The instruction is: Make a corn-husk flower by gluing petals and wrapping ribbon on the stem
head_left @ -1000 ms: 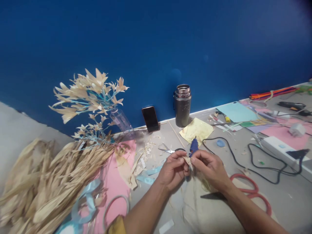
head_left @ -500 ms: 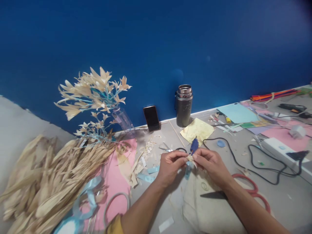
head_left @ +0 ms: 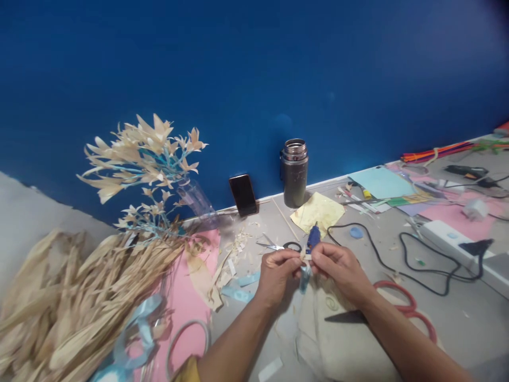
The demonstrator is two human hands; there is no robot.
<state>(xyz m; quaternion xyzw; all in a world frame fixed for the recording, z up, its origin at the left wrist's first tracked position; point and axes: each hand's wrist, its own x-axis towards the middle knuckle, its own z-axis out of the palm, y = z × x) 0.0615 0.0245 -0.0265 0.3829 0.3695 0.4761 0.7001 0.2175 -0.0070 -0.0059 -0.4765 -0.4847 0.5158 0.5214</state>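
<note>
My left hand point(head_left: 278, 275) and my right hand point(head_left: 339, 271) meet over the table, thumbs and fingertips pinched on a small pale strip of dried husk point(head_left: 306, 257) between them. Just beyond the fingertips is a blue glue gun point(head_left: 314, 236), its nozzle pointing at a yellow paper sheet point(head_left: 318, 208); its lower part is hidden behind my right hand. A light blue ribbon piece point(head_left: 305, 278) shows beneath the fingers. Small scissors point(head_left: 292, 246) with dark handles lie left of the glue gun. Large red-handled scissors point(head_left: 413, 305) rest partly under my right forearm, on a beige cloth point(head_left: 338, 339).
A heap of dried husks point(head_left: 79, 297) covers the left side, near pink paper point(head_left: 191, 307). Husk flowers point(head_left: 147, 154) lean in a clear vase point(head_left: 196, 201). A phone point(head_left: 243, 195) and steel flask point(head_left: 295, 178) stand by the wall. A black cord point(head_left: 377, 249) and power strip point(head_left: 453, 244) lie right.
The husk piece has turned and now lies flatter between my fingertips. My hands stay close together, and the whole view has shifted slightly.
</note>
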